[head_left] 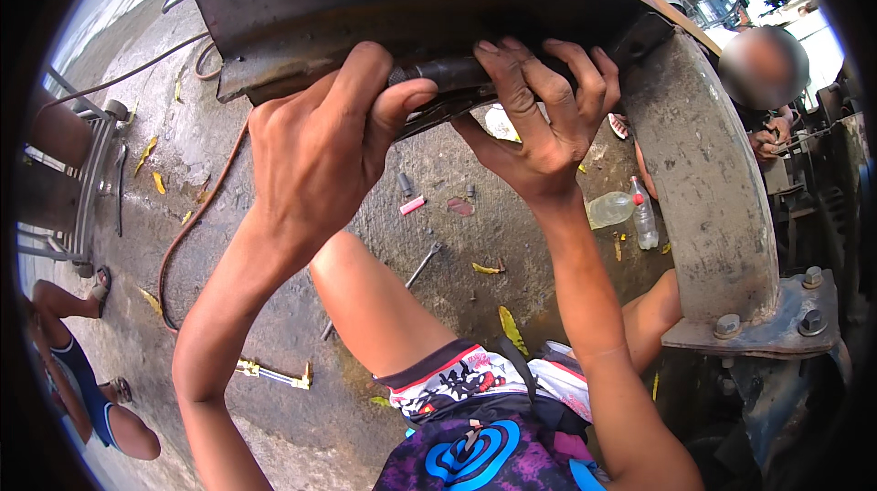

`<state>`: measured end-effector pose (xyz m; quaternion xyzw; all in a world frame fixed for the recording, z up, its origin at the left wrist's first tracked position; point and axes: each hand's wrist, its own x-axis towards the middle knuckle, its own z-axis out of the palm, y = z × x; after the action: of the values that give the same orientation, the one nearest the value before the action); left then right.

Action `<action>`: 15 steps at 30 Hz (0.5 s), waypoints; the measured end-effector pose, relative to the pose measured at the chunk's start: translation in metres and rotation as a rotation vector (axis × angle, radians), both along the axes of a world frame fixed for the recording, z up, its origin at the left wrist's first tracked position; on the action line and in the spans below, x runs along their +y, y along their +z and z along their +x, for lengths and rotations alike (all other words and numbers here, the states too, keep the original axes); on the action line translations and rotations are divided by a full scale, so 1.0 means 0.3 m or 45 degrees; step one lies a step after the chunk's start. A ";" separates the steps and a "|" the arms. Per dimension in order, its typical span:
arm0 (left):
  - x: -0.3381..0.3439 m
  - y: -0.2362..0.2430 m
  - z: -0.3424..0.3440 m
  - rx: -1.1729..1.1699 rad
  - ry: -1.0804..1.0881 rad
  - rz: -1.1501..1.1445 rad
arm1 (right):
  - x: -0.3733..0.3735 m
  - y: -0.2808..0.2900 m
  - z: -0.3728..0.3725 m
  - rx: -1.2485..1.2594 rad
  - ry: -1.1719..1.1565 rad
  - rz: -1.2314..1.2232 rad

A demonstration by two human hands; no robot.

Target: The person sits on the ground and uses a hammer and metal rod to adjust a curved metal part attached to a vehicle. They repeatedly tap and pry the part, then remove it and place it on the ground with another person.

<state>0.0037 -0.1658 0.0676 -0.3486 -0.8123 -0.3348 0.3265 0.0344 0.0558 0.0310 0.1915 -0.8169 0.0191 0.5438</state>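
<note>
Spanning the top of the view, a dark rusty steel beam [320, 21] sits above everything; concrete ground [338, 409] below it; steel upright [703, 162] at right, running down to a bolted bracket plate [694, 336]. Dark cylindrical tool [443, 73] is up under the beam, far side from the wearer's body, between the two hands; long axis left to right, roughly along the beam's lower edge, knurled ring at its left end; left hand [315, 144] nearer that ringed end, right hand [548, 121] at the other end. Left hand closed, thumb and forefinger around the ringed end; right hand has fingers bent above and thumb below, cannot tell whether it grips the tool, the beam's edge or both. On the ground, brown hose [212, 191] to the left; wrench [425, 263] lying diagonally beyond the wearer's knee; brass-ended torch fitting [274, 374] nearer, lower left; two plastic bottles [645, 217] side by side near the upright; pink piece [413, 206] just beside a small dark socket [405, 184], below the hands. Labels: no writing readable on tool or steel; prints on shorts [466, 377] too small to make out.
</note>
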 end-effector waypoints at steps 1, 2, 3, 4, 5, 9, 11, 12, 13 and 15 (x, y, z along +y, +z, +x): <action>-0.001 0.005 0.010 -0.139 -0.008 0.015 | 0.000 0.001 -0.001 0.004 -0.001 0.007; 0.004 0.006 0.027 -0.269 -0.038 0.132 | -0.001 0.001 -0.002 0.001 0.005 0.006; 0.001 0.008 0.041 -0.316 -0.013 0.141 | -0.001 0.002 -0.003 0.003 0.003 0.008; -0.002 0.009 0.054 -0.374 0.002 0.126 | -0.002 0.002 -0.003 -0.002 0.006 0.000; -0.005 0.007 0.061 -0.362 0.011 0.132 | -0.002 0.002 -0.002 -0.003 0.015 -0.009; 0.018 -0.026 0.036 0.051 0.057 0.133 | 0.001 -0.004 -0.007 0.007 0.009 0.000; 0.020 -0.036 0.013 0.160 0.056 0.116 | 0.002 -0.008 -0.005 -0.010 0.008 -0.002; 0.021 -0.039 0.006 0.162 0.035 0.132 | 0.001 -0.009 -0.008 -0.002 0.013 -0.003; 0.018 -0.039 0.001 0.156 0.020 0.153 | 0.001 -0.010 -0.009 0.008 0.016 -0.003; 0.004 -0.035 0.017 -0.227 -0.041 0.204 | 0.000 -0.009 -0.010 0.015 0.007 -0.002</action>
<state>0.0090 -0.1647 0.0570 -0.3033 -0.8030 -0.4335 0.2745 0.0315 0.0560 0.0284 0.1934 -0.8131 0.0202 0.5487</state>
